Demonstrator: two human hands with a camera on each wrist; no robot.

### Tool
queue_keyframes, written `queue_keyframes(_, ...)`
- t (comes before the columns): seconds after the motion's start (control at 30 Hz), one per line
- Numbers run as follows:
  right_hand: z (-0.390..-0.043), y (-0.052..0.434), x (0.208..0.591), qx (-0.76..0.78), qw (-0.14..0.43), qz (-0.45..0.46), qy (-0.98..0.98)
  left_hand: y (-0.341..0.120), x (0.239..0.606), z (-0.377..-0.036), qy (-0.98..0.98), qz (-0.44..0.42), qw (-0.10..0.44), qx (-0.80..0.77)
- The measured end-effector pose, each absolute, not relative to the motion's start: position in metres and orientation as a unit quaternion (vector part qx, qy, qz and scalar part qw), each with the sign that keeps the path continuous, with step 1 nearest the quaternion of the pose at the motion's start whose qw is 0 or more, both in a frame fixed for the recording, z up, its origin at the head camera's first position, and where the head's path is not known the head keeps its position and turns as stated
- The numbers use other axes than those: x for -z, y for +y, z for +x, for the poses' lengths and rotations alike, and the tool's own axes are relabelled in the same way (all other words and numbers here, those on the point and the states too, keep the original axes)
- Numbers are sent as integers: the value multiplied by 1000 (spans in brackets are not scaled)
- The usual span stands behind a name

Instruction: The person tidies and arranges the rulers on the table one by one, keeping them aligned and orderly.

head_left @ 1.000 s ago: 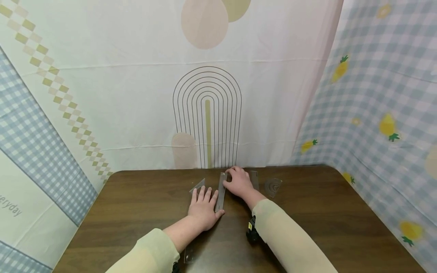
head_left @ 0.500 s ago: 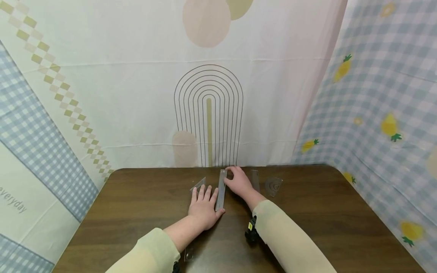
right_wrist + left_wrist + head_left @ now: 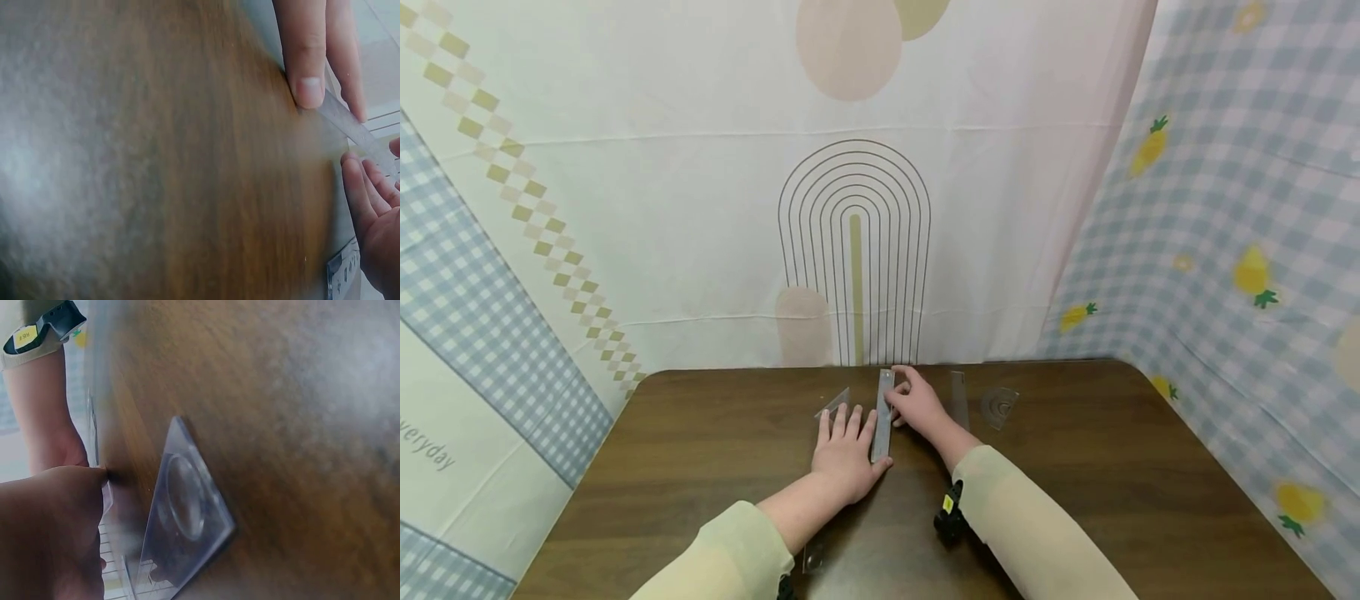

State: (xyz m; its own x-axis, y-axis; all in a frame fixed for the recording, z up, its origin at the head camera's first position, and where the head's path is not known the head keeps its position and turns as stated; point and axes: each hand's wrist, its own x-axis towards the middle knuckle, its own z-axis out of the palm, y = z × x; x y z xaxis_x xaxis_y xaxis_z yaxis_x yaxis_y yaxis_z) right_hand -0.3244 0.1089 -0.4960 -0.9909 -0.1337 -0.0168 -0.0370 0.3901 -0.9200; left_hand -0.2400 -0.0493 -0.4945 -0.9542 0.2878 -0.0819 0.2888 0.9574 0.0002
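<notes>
A greyish see-through ruler [image 3: 882, 417] lies lengthwise away from me near the table's far edge. My left hand [image 3: 844, 458] rests palm down with spread fingers, its index along the ruler's left side and its thumb at the near end. Its fingertips overlap a clear set square [image 3: 835, 402]. At the ruler's far part, my right hand [image 3: 919, 407] touches the right edge with thumb and fingers apart. The right wrist view shows straight right fingers [image 3: 306, 87] at the ruler [image 3: 350, 128]. A clear plastic triangle with a round cutout [image 3: 215, 515] lies below my left forearm, partly hidden.
Right of my right hand lie another clear ruler [image 3: 960, 396] and a clear protractor [image 3: 1000, 408]. The brown wooden table [image 3: 1075, 475] ends at a patterned cloth [image 3: 722, 250] at the back. Checked cloth [image 3: 1195, 233] hangs on the right.
The ruler's far end has shifted slightly left and away from me. My right thumb and fingers, earlier together at its far corner, have spread apart. My left hand stays in place.
</notes>
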Motion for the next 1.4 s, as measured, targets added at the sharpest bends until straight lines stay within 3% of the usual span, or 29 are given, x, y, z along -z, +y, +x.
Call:
queue_keyframes(0.4, -319, 105, 501, 620, 59, -31, 782, -50, 492, -235, 989, 145, 35, 8)
queue_keyframes(1.4, -313, 108, 494, 624, 66, -39, 778, -51, 493, -236, 988, 155, 22, 9)
